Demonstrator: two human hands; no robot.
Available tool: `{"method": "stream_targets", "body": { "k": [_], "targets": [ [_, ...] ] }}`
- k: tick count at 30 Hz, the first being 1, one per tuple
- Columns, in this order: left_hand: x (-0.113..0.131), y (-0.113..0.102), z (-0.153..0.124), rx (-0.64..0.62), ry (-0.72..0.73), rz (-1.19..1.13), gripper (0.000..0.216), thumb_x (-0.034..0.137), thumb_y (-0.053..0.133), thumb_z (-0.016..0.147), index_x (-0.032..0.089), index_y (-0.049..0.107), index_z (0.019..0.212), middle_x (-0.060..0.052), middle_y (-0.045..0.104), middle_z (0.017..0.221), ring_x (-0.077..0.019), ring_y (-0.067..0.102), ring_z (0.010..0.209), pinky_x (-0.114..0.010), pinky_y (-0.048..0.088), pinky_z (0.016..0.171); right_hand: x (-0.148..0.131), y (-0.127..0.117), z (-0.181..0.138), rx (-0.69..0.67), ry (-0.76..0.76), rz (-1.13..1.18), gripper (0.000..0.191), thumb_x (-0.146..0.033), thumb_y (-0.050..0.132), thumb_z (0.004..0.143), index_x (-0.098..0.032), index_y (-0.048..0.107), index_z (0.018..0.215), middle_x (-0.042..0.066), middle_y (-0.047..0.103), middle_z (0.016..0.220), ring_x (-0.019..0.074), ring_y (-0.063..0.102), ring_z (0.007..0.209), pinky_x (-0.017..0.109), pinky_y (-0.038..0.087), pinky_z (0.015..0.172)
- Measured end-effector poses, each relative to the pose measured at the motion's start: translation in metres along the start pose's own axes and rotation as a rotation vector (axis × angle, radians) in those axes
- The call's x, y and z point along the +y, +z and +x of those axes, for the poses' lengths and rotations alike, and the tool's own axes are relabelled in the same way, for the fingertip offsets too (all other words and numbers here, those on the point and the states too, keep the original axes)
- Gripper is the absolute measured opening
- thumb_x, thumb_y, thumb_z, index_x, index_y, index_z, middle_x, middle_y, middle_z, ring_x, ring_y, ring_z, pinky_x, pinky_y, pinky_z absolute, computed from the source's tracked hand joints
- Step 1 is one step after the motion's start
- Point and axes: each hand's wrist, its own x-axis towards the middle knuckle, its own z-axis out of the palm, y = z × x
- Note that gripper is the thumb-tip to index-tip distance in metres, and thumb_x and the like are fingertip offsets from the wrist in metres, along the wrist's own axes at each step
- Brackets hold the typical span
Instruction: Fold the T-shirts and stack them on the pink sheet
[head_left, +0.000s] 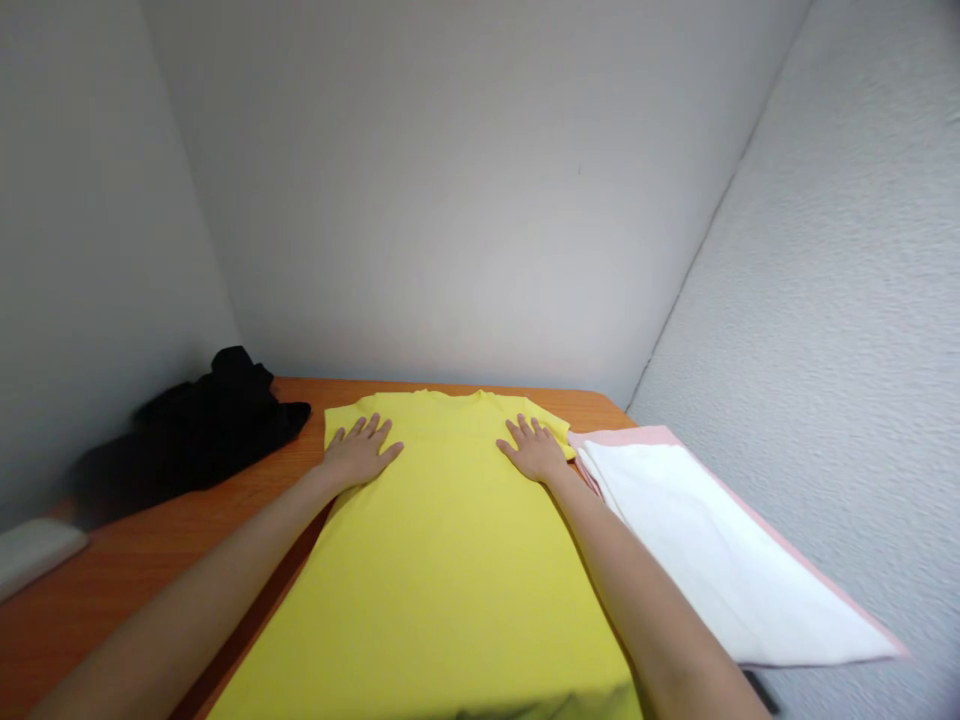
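Note:
A yellow T-shirt (442,560) lies spread flat on the wooden table (187,520), its neckline at the far end and its lower part toward me. Flat on the shirt's upper left, near the sleeve, rests my left hand (360,455) with fingers spread. My right hand (536,450) lies the same way on the upper right, beside the other sleeve. Both palms press on the cloth and neither hand grips anything. Some dark creases or shadow show along the shirt's bottom edge, partly cut off by the frame.
Bunched black cloth (202,430) lies at the left by the wall. A white object (37,550) sits at the left edge, cut off. On the right, folded white cloth (712,550) lies over pink cloth (649,435). Walls stand close behind and at both sides.

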Motion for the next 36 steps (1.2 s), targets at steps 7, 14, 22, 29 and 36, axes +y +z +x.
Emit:
{"method": "stream_targets", "body": {
  "k": [7,14,22,29,36],
  "targets": [
    [0.008,-0.015,-0.012,0.018,-0.024,0.051,0.065,0.054,0.024,0.096,0.018,0.032,0.150,-0.012,0.021,0.159,-0.0332,0.021,0.146,-0.057,0.015,0.114,-0.004,-0.012,-0.006,0.011,-0.010,-0.057,0.070,-0.065,0.019,0.096,-0.024,0.026,0.153,0.007,0.014,0.160,0.0293,0.010,0.146,0.047,0.009,0.116],
    [0.051,-0.043,-0.065,0.075,0.127,0.116,0.060,0.047,0.028,0.098,0.016,0.036,0.148,-0.009,0.017,0.160,-0.0266,0.008,0.149,-0.048,0.002,0.119,-0.047,-0.036,-0.067,0.179,-0.134,-0.016,0.066,-0.050,0.029,0.099,-0.006,0.032,0.149,0.016,0.015,0.158,0.0259,0.001,0.147,0.044,0.000,0.118],
    [0.056,-0.017,-0.172,-0.021,0.131,-0.010,0.077,0.065,0.021,0.092,0.018,0.024,0.153,-0.008,0.012,0.160,-0.0259,0.009,0.149,-0.048,0.011,0.118,-0.053,-0.022,-0.211,0.010,-0.367,0.181,0.080,-0.069,0.020,0.095,-0.014,0.021,0.154,0.009,0.010,0.159,0.0255,0.004,0.147,0.046,0.005,0.119],
    [0.056,-0.013,-0.176,0.025,0.098,-0.018,0.077,0.065,0.022,0.092,0.018,0.026,0.152,-0.008,0.014,0.160,-0.0244,0.010,0.149,-0.045,0.013,0.118,-0.050,-0.027,-0.216,0.043,-0.370,0.189,0.072,-0.063,0.026,0.097,-0.014,0.029,0.151,0.009,0.020,0.158,0.0253,0.014,0.146,0.045,0.011,0.119],
    [0.053,-0.018,-0.179,-0.016,0.075,0.011,0.075,0.061,0.025,0.092,0.016,0.026,0.152,-0.010,0.017,0.160,-0.0262,0.012,0.148,-0.048,0.012,0.118,-0.031,-0.045,-0.263,0.479,-0.162,0.282,0.035,-0.039,0.032,0.099,-0.019,0.061,0.097,0.011,0.066,0.099,0.0234,0.061,0.096,0.036,0.045,0.086]
  ]
}}
